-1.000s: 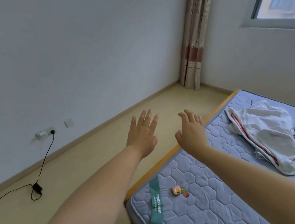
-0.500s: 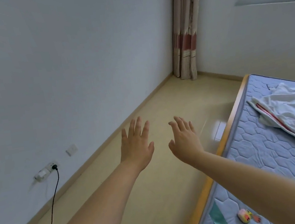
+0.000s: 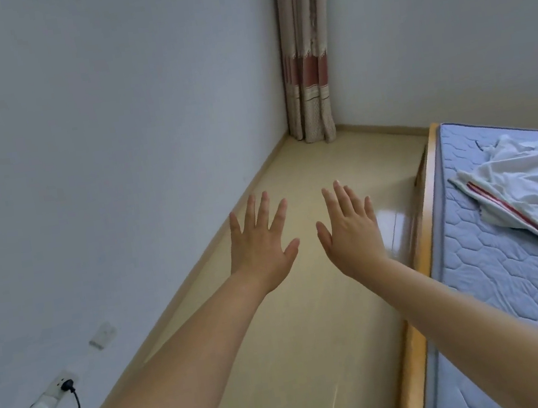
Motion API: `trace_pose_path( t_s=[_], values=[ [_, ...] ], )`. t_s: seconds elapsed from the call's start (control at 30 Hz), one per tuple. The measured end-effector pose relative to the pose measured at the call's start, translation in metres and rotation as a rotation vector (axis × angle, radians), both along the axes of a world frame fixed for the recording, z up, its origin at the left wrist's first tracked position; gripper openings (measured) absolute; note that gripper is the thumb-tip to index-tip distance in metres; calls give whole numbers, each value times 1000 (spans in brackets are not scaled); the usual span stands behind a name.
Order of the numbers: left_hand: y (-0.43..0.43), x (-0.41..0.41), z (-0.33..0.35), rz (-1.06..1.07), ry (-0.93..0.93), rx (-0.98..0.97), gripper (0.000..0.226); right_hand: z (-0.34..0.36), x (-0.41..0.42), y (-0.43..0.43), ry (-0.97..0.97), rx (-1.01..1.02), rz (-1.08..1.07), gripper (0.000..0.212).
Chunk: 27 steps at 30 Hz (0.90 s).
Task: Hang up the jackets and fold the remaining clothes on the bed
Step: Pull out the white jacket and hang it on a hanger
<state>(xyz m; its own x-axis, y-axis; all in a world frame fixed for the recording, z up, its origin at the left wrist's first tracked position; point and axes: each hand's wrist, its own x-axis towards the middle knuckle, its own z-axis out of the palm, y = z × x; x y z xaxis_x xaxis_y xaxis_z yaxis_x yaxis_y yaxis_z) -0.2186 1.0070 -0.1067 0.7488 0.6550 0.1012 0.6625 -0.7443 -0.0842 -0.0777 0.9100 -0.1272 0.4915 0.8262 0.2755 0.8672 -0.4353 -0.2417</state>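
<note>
The bed [image 3: 499,275] runs along your right. A rumpled white garment [image 3: 536,194] with a red stripe lies on it, well right of both hands, slanting from far-left to near-right. Your left hand [image 3: 259,246] and right hand [image 3: 351,237] hover over the floor [image 3: 313,336], fingers spread, holding nothing.

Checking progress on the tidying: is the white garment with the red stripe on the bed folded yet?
Not folded: the white garment lies rumpled in loose wrinkles on the mattress.
</note>
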Motion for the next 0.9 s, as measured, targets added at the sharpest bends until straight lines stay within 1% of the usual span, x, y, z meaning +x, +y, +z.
trace_pose_path(
  t_s=[0.1, 0.3, 0.5, 0.67, 0.8, 0.9],
  values=[
    [57, 55, 5, -118, 6, 61, 68, -4, 50, 46, 17, -22, -73, 63],
    [147, 164, 12, -206, 2, 42, 69, 4, 150, 110, 21, -70, -187, 64],
    [199, 280, 15, -340, -70, -13, 70, 8, 244, 151, -1, -59, -314, 63],
    [247, 394, 6, -453, -91, -55, 71, -3, 338, 194, 22, -39, -493, 61],
    [281, 484, 10, -635, -103, 4, 72, -2, 411, 226, 34, -75, -647, 61],
    [312, 562, 9, -716, -69, 30, 72, 7, 469, 249, 75, -68, -756, 61]
  ],
)
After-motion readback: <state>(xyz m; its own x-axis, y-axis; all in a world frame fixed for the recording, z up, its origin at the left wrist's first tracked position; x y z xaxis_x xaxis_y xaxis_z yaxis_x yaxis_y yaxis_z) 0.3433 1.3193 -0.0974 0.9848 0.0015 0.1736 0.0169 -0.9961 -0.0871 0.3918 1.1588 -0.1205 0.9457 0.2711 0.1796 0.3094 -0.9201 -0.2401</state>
